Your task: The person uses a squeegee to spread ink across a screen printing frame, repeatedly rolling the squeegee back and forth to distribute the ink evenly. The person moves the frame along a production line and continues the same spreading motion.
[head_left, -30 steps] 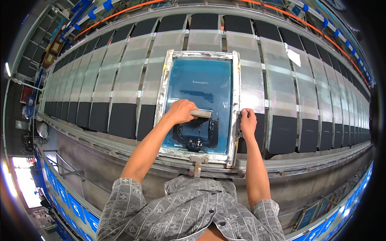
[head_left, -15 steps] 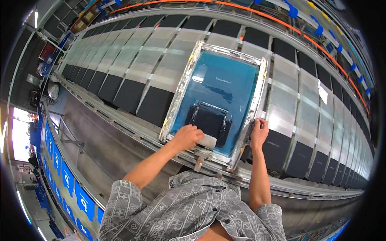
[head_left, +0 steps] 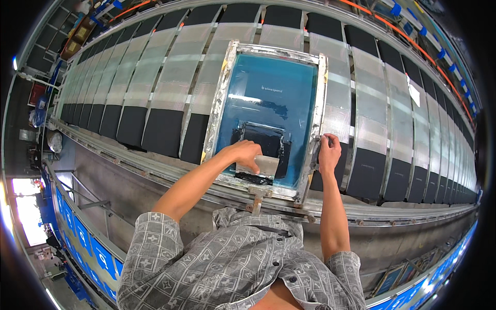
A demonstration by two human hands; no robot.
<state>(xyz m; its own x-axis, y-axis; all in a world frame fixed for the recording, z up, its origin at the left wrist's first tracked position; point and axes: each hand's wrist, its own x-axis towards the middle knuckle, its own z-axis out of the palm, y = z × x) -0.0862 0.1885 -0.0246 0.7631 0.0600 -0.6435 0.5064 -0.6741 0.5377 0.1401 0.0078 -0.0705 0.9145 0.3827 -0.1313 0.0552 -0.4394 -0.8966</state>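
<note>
My left hand [head_left: 247,154] grips a pale squeegee [head_left: 266,166] over the lower part of a blue printing screen [head_left: 266,88]. Black ink [head_left: 250,180] lies along the squeegee's lower edge and around a dark rectangular patch above it. The screen sits in a worn, whitish metal frame [head_left: 321,77], with a small white marking on the mesh. My right hand [head_left: 329,146] is closed at the frame's right side, thumb and fingers on a dark fitting there.
A long row of pale platens [head_left: 369,108] with black cloth [head_left: 364,175] at both ends runs left and right under the screen. A white cloth [head_left: 414,91] lies on a right platen. A metal rail [head_left: 374,217] edges the near side; blue sheets [head_left: 75,217] line another bench at lower left.
My left hand has drawn the squeegee down toward the screen's near edge, uncovering the dark rectangle. My right hand stays at the frame's side. The camera view has shifted and turned between frames.
</note>
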